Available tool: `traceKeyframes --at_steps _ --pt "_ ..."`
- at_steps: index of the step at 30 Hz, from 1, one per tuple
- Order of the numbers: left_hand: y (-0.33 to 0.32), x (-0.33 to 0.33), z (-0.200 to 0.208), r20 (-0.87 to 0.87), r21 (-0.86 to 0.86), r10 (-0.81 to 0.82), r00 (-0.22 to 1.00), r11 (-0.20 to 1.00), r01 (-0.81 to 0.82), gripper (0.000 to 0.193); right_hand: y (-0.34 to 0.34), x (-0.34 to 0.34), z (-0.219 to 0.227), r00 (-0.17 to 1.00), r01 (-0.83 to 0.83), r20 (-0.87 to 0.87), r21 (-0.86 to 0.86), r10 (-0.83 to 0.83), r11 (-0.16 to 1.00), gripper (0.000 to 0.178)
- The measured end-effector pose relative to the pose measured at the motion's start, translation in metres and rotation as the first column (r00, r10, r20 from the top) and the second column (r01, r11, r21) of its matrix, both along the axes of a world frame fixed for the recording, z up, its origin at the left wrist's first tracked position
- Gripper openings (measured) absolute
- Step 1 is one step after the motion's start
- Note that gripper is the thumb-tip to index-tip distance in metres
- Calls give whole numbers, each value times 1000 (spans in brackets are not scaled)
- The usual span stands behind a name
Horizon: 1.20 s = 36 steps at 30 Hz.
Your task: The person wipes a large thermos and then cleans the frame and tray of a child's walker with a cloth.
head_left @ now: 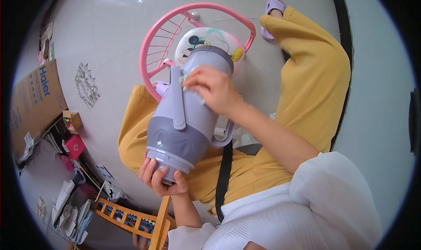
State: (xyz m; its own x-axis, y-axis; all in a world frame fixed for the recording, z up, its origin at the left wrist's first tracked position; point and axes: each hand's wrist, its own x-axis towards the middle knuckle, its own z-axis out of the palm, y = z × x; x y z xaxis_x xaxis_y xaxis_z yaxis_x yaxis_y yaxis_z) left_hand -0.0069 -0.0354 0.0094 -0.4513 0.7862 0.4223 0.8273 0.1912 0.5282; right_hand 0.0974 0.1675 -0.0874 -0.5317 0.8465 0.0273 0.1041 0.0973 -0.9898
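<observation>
Above the person's lap in yellow trousers (307, 87), a large grey-lilac jug (186, 118) with a long handle is held tilted, its bottom end toward the camera; what is inside it cannot be seen. Under the bottom end, the left hand (160, 177) cups the jug with fingers curled around the rim, while the right hand (210, 88) lies on its upper side, fingers bent and pressing something small and pale that I cannot identify. Behind the jug stands a pink wire chair (175, 35) on the pale floor (109, 52).
</observation>
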Motion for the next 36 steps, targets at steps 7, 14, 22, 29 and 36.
traceKeyframes --at_steps 7,14,22,29,36 --pt "9 5 -4 -8 5 -57 998 998 57 28 56 9 -91 937 58 342 57 -74 997 11" --pt "-1 0 1 -23 -12 -54 998 998 54 30 4 -5 -8 994 -48 102 -26 50 999 14" --pt "7 4 -2 -30 -13 -96 995 995 96 28 80 4 -142 902 47 423 103 -87 994 16" --pt "3 2 -2 -14 9 -33 999 999 34 29 88 21 -108 937 306 248 -236 -247 922 14" --pt "1 -1 1 -8 -18 -40 999 999 40 30 41 38 -83 917 234 368 -183 -155 955 12"
